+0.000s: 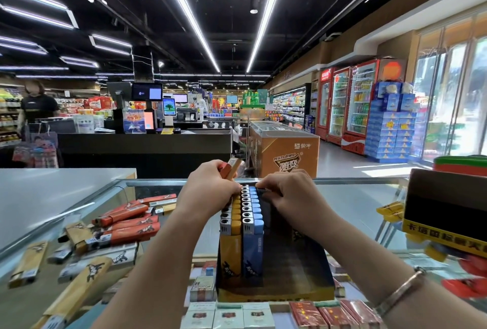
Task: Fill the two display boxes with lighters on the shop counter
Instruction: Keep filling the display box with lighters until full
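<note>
A dark display box (295, 280) with a yellow front rim stands on the glass counter in front of me. A row of yellow lighters (232, 244) and a row of blue lighters (253, 239) stand upright in its left half; the right half is bare. My left hand (208, 186) grips two loose lighters (230, 168), one red and one tan, above the far end of the rows. My right hand (287, 191) pinches a blue lighter at the far end of the blue row. A second box (445, 212), dark with yellow lettering, is at the right edge.
Loose red, tan and white lighters (123, 223) lie scattered on the glass counter (353, 197) to the left. Cigarette packs (237, 315) show under the glass near me. Beyond are a checkout desk, a person at the far left, a chest freezer and drink fridges.
</note>
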`<state>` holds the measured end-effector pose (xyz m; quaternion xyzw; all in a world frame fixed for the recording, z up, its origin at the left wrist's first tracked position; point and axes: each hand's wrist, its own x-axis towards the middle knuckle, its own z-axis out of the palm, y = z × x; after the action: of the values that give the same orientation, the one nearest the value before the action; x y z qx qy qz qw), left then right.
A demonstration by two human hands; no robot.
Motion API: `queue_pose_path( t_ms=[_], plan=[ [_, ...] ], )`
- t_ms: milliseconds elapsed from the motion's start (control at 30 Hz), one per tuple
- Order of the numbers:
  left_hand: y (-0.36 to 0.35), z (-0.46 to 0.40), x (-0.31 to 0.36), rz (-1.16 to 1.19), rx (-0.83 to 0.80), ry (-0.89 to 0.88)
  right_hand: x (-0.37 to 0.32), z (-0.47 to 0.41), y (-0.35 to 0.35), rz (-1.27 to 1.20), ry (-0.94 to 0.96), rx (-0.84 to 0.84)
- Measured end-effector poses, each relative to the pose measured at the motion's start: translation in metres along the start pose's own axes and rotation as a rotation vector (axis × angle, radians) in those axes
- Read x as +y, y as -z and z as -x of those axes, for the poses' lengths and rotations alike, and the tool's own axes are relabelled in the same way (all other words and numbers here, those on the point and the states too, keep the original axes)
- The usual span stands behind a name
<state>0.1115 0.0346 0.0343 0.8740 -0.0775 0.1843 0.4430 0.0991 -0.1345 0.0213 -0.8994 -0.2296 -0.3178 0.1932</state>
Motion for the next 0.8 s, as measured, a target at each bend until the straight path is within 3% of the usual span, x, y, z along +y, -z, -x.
queue_pose_path(
  t_ms=[200,400,500,633,800],
  plan=[
    [0.0,0.003,0.002,0.051,0.037,-0.02,0.0,0.001,0.005,0.18,0.063,0.012],
    [0.007,0.01,0.015,0.258,0.241,-0.14,0.013,0.008,0.007,0.063,0.008,0.084],
    [0.006,0.012,0.015,0.226,0.175,-0.126,0.015,0.006,0.007,0.022,-0.01,0.087],
    [-0.001,0.01,0.007,-0.106,0.055,-0.081,0.011,0.002,0.003,0.064,0.008,0.041],
    [-0.001,0.008,0.007,-0.108,0.013,-0.057,0.011,-0.002,0.005,0.008,-0.054,0.173]
  ],
)
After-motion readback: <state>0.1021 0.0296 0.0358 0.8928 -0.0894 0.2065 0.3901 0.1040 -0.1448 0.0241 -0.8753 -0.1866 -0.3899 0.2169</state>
